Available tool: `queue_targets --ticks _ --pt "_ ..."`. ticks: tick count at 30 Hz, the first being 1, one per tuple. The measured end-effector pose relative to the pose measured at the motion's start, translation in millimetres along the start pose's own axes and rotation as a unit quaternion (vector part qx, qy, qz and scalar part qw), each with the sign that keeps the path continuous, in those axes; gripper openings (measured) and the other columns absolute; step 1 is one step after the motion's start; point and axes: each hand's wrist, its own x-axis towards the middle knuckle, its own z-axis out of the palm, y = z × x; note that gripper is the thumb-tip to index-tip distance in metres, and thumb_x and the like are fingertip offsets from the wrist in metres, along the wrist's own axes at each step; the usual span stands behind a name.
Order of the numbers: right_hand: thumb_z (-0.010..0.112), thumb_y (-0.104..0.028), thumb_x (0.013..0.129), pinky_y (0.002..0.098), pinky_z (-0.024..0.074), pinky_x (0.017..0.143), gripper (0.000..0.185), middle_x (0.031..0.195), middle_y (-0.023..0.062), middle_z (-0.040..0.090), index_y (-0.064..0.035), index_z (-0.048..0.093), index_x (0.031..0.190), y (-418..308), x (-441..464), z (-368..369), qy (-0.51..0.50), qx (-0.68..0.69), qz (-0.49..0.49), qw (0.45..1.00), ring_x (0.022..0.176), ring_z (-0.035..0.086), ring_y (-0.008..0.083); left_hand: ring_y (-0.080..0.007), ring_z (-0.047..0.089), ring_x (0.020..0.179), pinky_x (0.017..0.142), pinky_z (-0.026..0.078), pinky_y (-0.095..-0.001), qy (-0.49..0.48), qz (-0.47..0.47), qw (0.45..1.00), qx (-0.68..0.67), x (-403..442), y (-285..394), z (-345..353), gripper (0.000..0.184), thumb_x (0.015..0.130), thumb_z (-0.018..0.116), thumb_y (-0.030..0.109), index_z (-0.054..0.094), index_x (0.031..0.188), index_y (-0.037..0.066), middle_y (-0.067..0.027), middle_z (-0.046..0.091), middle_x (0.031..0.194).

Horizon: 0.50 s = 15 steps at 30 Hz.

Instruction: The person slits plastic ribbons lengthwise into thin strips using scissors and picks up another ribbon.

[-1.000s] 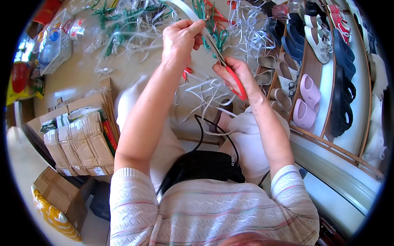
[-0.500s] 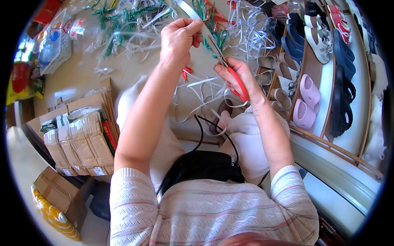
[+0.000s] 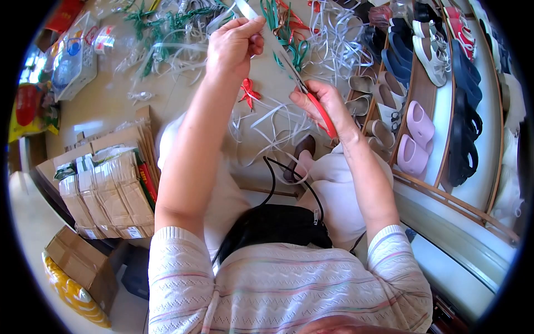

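Note:
My left hand [image 3: 233, 47] is closed with thumb and fingers pinching a flat white strip [image 3: 271, 42], whose upper end runs out past the top of the view. Lower right of it, my right hand [image 3: 325, 106] grips red-handled scissors [image 3: 322, 116]. Their blades point up and left along the strip, and the lower end of the strip meets them. Whether the blades are fully closed is hard to make out. Below the hands, a red knotted strip [image 3: 250, 93] and loose white strips [image 3: 272, 119] lie on the floor.
Green cords [image 3: 167, 25] and a pile of white strips [image 3: 350, 42] spread over the floor ahead. A shoe rack [image 3: 414, 106] stands on the right. Flattened cardboard [image 3: 105, 195] and a white basket [image 3: 83, 78] are on the left. A black bag [image 3: 272, 227] rests on the lap.
My left hand has moved slightly up and to the left, uncovering more of the red knotted strip. The right hand and scissors have hardly shifted.

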Motion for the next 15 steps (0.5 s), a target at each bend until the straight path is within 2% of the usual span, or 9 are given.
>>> queue_targets --ticks 1,4,7,10,15 --pt "0.063 -0.028 0.081 0.0162 0.0229 0.037 0.022 0.058 -0.0095 0.043 -0.0081 0.056 0.088 1.9 0.9 0.5 -0.002 -0.006 -0.008 1.0 0.043 0.033 -0.0009 -0.0104 0.049 0.051 0.046 0.037 -0.0216 0.007 0.004 1.0 0.001 -1.1 -0.3 1.8 0.011 0.078 0.064 0.01 0.057 0.079 0.002 -0.0016 0.052 0.063" --pt "0.066 -0.02 0.079 0.0178 0.0336 0.053 0.021 0.066 -0.006 0.047 -0.0014 0.057 0.079 -8.5 0.0 3.5 0.014 0.033 0.002 0.999 0.06 0.039 0.0024 -0.0105 0.05 0.052 0.046 0.037 -0.0221 0.005 0.001 1.0 0.01 -7.1 -10.8 5.4 0.012 0.077 0.065 0.01 0.056 0.077 0.003 -0.0016 0.052 0.063" --pt "0.066 -0.021 0.079 0.0174 0.0351 0.055 0.022 0.067 -0.0053 0.048 -0.001 0.057 0.079 4.6 9.2 7.6 0.019 0.059 -0.047 0.997 0.062 0.04 0.0028 -0.0109 0.05 0.052 0.046 0.038 -0.0226 0.011 0.001 1.0 0.008 -10.8 -9.4 6.4 0.013 0.076 0.066 0.01 0.056 0.076 0.003 -0.002 0.052 0.063" --pt "0.066 -0.021 0.079 0.0176 0.0351 0.055 0.022 0.067 -0.0051 0.048 -0.0009 0.057 0.078 -6.1 2.0 4.3 0.022 0.033 0.011 0.999 0.062 0.04 0.0029 -0.0109 0.05 0.052 0.046 0.037 -0.0226 0.009 -0.003 1.0 -0.003 -9.7 -11.1 6.1 0.014 0.076 0.067 0.011 0.056 0.076 0.003 -0.0022 0.052 0.062" --pt "0.067 -0.021 0.078 0.0183 0.0342 0.053 0.023 0.066 -0.0056 0.047 -0.001 0.056 0.077 -4.5 1.4 2.3 0.025 0.02 0.002 0.999 0.061 0.038 0.0027 -0.0103 0.049 0.052 0.046 0.037 -0.0222 0.006 -0.016 1.0 0.004 -12.7 -12.7 8.4 0.014 0.076 0.067 0.012 0.056 0.076 0.003 -0.0018 0.052 0.062"
